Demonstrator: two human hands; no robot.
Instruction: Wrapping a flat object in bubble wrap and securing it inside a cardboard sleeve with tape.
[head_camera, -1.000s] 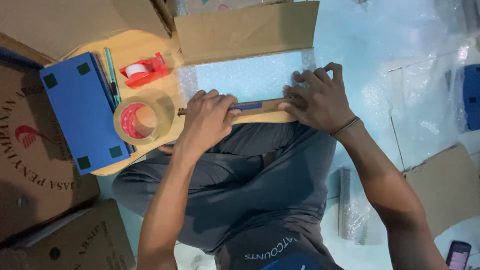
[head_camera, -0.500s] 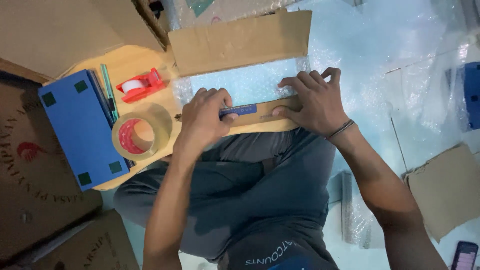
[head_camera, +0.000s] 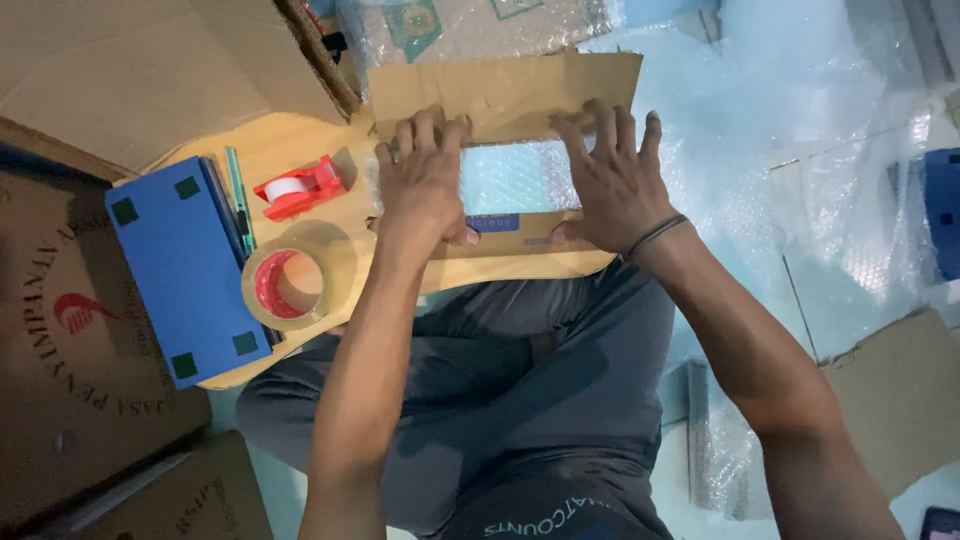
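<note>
My left hand (head_camera: 425, 175) and my right hand (head_camera: 610, 175) lie flat, fingers spread, on a bubble-wrapped parcel (head_camera: 515, 180) set on a light wooden board (head_camera: 330, 150) over my lap. Their fingertips reach the lower edge of a brown cardboard flap (head_camera: 505, 90) at the parcel's far side. My thumbs press the near cardboard strip with a blue label (head_camera: 495, 222). Neither hand grips anything; both press down.
On the board's left are a blue box (head_camera: 185, 275), a roll of clear tape with a red core (head_camera: 290, 285), a red tape dispenser (head_camera: 298, 186) and a green pen (head_camera: 237, 195). Cardboard boxes (head_camera: 70, 380) lie left; bubble wrap (head_camera: 800, 120) covers the floor right.
Both hands have moved away from me, from the near cardboard strip up across the bubble-wrapped parcel to the far flap. The view has shifted slightly.
</note>
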